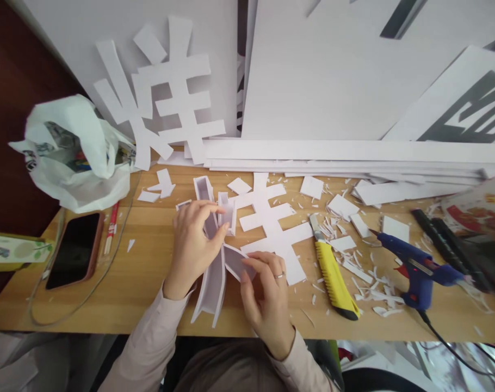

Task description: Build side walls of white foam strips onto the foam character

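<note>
Both my left hand [192, 245] and right hand [266, 296] pinch the foam-board letter [215, 272]; utility knife [333, 272] and glue gun [414, 269] lie right, plastic bag [74, 158] holds pens.

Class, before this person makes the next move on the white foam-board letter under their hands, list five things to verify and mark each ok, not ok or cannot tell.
1. Left hand steadies the white foam-board letter with raised side walls: ok.
2. Right hand pinches the white foam strip against the letter: ok.
3. Blue hot-glue gun lies to the right, apart from both hands: ok.
4. Yellow utility knife blade retracted: cannot tell.
5. Wooden table free of white offcuts near the tools: not ok.
</note>
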`<state>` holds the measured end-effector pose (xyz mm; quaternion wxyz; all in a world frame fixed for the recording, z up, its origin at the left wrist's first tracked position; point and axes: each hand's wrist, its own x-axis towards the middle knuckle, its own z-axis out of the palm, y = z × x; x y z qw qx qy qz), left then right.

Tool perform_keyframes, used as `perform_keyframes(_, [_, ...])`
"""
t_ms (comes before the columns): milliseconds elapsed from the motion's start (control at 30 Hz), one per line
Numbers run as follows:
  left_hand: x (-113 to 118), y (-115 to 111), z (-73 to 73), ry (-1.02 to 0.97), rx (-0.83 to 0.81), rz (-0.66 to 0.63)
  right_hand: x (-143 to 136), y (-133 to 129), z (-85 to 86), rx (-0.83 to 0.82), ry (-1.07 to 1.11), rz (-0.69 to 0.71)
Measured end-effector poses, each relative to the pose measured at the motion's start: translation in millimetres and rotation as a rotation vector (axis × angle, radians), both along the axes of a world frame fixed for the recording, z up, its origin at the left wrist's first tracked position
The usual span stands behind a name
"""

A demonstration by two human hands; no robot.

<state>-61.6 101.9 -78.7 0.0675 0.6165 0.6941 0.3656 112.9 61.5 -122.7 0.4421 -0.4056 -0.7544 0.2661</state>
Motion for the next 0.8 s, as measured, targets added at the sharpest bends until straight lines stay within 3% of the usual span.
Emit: perform_keyframes(800, [1.7, 1.3, -5.8, 0.089, 0.021, 0.034, -1.3, 1.5, 0.5, 0.032, 0.034, -0.031])
